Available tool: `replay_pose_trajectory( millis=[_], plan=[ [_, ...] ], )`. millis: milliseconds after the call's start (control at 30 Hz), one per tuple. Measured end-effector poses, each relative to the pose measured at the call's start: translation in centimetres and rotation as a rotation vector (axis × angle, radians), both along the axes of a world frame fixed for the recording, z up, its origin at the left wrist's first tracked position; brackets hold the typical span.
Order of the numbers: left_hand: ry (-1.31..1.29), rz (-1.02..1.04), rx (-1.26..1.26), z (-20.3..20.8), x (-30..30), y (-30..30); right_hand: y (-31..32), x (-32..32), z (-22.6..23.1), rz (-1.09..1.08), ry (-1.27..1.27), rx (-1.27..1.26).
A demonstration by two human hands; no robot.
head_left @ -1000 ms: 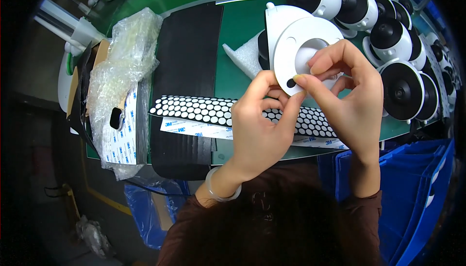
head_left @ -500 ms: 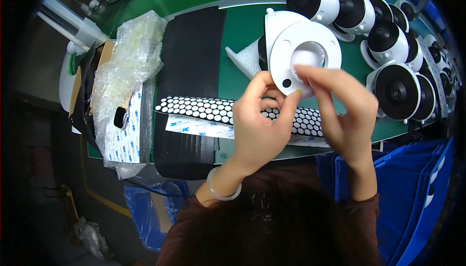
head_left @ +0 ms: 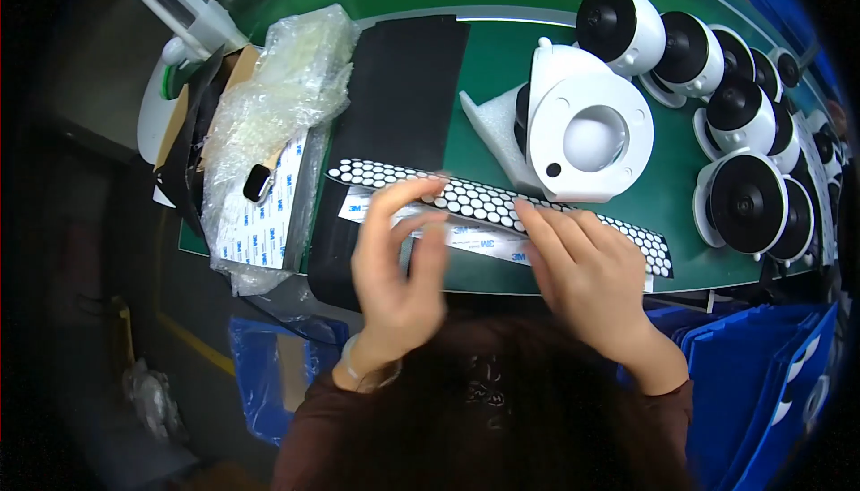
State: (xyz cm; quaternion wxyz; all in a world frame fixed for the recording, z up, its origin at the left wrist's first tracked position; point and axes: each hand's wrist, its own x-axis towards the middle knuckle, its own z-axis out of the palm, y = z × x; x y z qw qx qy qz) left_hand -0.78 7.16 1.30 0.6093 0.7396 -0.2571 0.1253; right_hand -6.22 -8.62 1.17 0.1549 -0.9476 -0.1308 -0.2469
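A long black strip [head_left: 479, 205] covered in rows of white round stickers lies slantwise before me, over white backing paper with blue print. My left hand [head_left: 399, 262] is open, thumb and forefinger apart and slightly blurred. Its forefinger tip is at the strip's upper edge. My right hand [head_left: 587, 276] is closed on the strip right of its middle, fingers over the dots; its grip underneath is partly hidden. Just beyond, a white dome camera [head_left: 555, 70] lies tipped on a foam piece [head_left: 497, 137]. Its ring-shaped base [head_left: 632, 128] faces up, with one black dot on it.
Several white cameras with black fronts [head_left: 748, 202] crowd the right of the green table [head_left: 484, 52]. A black sheet [head_left: 394, 97] lies left of centre, beside bubble wrap [head_left: 287, 79] and a smartwatch-like black item [head_left: 257, 183]. Blue bins [head_left: 743, 357] stand below right.
Both hands have left the camera base and come down to the sticker strip. The camera now rests untouched on the foam. The whole view has shifted a little.
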Motion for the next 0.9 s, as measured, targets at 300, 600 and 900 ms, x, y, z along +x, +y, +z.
replay_pose_trajectory(
  millis=[300,600,900],
  plan=[
    [0.734,-0.258,-0.664,-1.3,1.8,1.8,-1.8,-1.5,1.2,0.315,0.110,0.190],
    [0.298,-0.402,-0.755,0.7,2.8,5.8,-9.2,-13.1,-1.5,1.013,0.993,0.675],
    [0.036,-1.021,-0.548,1.2,2.5,3.0,-4.6,-10.0,7.0,0.014,0.031,0.700]
  ],
)
